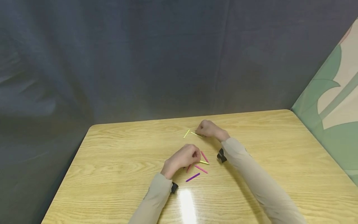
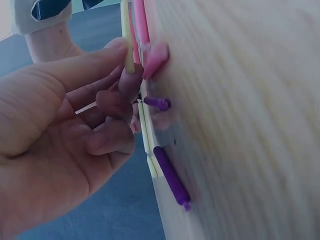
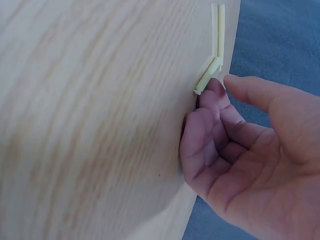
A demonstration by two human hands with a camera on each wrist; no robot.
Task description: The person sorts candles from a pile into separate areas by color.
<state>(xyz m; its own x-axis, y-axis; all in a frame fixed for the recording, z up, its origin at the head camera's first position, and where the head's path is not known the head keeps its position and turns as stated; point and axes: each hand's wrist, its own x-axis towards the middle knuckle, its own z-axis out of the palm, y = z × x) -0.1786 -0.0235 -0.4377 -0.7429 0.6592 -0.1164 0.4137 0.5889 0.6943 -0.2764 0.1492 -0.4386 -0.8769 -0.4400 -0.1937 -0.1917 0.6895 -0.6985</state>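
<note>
My left hand pinches a thin yellow stick between thumb and index finger, low over the table; the other fingers are loosely curled. Beside and below that hand lie pink sticks and a purple stick. Another purple stick shows in the left wrist view. Farther back, my right hand rests at the table with its fingertips right at the end of a yellow stick. Its thumb stands apart from the index finger in the right wrist view. A second yellow stick meets that one at an angle.
The wooden table has its back edge just beyond the right hand. A dark curtain hangs behind and at the left. On the right is a leaf-patterned cloth. Black wrist cameras sit under both sleeves.
</note>
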